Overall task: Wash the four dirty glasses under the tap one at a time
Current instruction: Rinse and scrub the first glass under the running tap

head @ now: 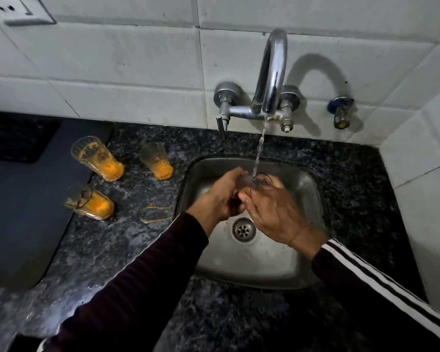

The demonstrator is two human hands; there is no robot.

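The glass [252, 181] sits over the sink [300, 270], directly beneath the tap [272, 72], where the stream [259, 148] runs into it. The left hand [221, 196] has its fingers clamped round the glass's near end; the right hand [277, 212] lies against its other side, fingers apart and fairly straight. The glass is clear and mostly hidden by both hands, so its outline is hard to make out. Left of the sink, on the dark speckled surface [142, 250], three dirty glasses [97, 158] [156, 160] [89, 201] stand well apart, orange residue in each. An orange ring stain [155, 214] marks the surface just beside the sink's left edge. White tiled wall [125, 59] closes in behind and to the right of the sink.
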